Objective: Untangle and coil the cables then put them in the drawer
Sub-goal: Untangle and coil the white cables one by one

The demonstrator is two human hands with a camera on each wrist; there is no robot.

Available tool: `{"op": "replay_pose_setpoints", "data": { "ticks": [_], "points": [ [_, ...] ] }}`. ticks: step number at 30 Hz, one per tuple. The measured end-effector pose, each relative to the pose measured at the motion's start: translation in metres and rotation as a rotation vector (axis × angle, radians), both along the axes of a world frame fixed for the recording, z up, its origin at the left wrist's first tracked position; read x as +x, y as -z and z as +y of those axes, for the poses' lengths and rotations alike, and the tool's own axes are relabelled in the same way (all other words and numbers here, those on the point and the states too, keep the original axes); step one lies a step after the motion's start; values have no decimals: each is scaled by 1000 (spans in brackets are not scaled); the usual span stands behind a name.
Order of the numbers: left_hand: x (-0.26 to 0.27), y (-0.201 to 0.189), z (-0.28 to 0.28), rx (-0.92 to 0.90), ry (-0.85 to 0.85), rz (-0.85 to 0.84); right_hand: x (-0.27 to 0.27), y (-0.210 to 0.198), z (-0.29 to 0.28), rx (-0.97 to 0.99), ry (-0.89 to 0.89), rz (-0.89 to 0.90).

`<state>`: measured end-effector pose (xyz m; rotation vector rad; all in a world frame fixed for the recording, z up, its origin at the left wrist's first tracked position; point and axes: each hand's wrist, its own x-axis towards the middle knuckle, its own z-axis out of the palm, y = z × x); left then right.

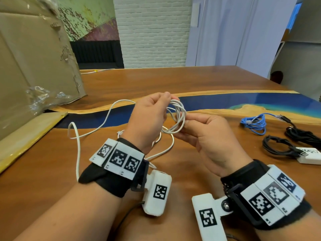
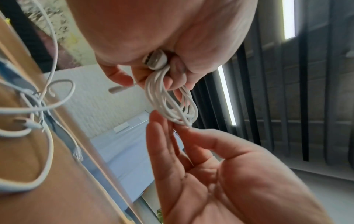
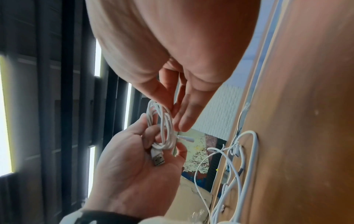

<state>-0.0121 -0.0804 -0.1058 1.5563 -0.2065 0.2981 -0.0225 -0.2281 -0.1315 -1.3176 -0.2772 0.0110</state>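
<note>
Above the wooden table (image 1: 173, 80), my left hand (image 1: 169, 101) grips a small coil of thin white cable (image 1: 178, 117) at its top. The right wrist view shows the coil's USB plug (image 3: 158, 159) lying against the left palm, with the left fingers curled round the loops (image 3: 162, 124). My right hand (image 1: 184, 125) pinches the coil's lower right side between thumb and fingertips (image 2: 184, 128). A short free end with a small plug (image 3: 186, 138) sticks out of the coil. No drawer is in view.
A loose, thicker white cable (image 1: 78, 136) sprawls on the table under and left of my hands. At right lie a bundled blue cable (image 1: 255, 122), black cables (image 1: 278, 146) and a white charger (image 1: 309, 157). A big cardboard box (image 1: 34, 66) stands at left.
</note>
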Motion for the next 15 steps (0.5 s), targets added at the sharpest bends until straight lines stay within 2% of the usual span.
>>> {"op": "replay_pose_setpoints", "data": {
  "ticks": [3,7,9,15],
  "points": [
    [1,-1,4,56,-33,-59,-4,-2,2,137,-80,52],
    [-4,-3,0,68,47,-49,-4,-3,2,86,-55,-18],
    [-5,-2,-3,53,51,-49,-3,-5,0,122,-55,-7],
    [-5,-1,-8,31,49,-44,-4,-12,-2,333,-258,115]
  ]
}}
